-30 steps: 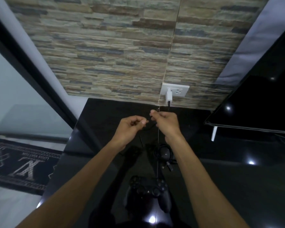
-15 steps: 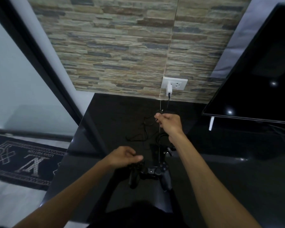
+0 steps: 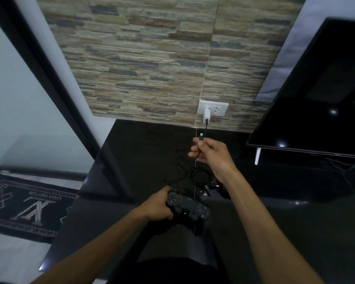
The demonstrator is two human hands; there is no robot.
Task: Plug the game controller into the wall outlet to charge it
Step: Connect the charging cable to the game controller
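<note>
Nearest the camera, two bare forearms reach forward over a glossy black desk [image 3: 295,232]. The left hand [image 3: 159,206] grips the left handle of a black game controller [image 3: 190,208], its fingers wrapped and closed around that handle. The controller sits low over the desk near its front; whether it rests on the surface or is lifted a little cannot be told. Just beyond the controller, slightly to the right, a coiled black cable [image 3: 201,177] lies on the desk with a couple of small plugs beside it. A thinner loose wire [image 3: 179,160] trails across the desk to the left of the coil.

Farther out, the right hand [image 3: 210,152] is raised above the desk, fingers pinched together on a black charging cable [image 3: 205,130], with the small connector end [image 3: 201,137] sticking up past the fingertips. That cable runs up to a white charger [image 3: 206,114] plugged into the left socket of a white wall outlet [image 3: 218,108], set low in a stone-patterned wall [image 3: 141,58]. The connector and the controller are well apart.

To the right, a dark television [image 3: 320,95] stands on the desk on a white foot [image 3: 257,155]. To the left, beyond the desk edge, a dark patterned rug [image 3: 27,206] lies on the floor.
</note>
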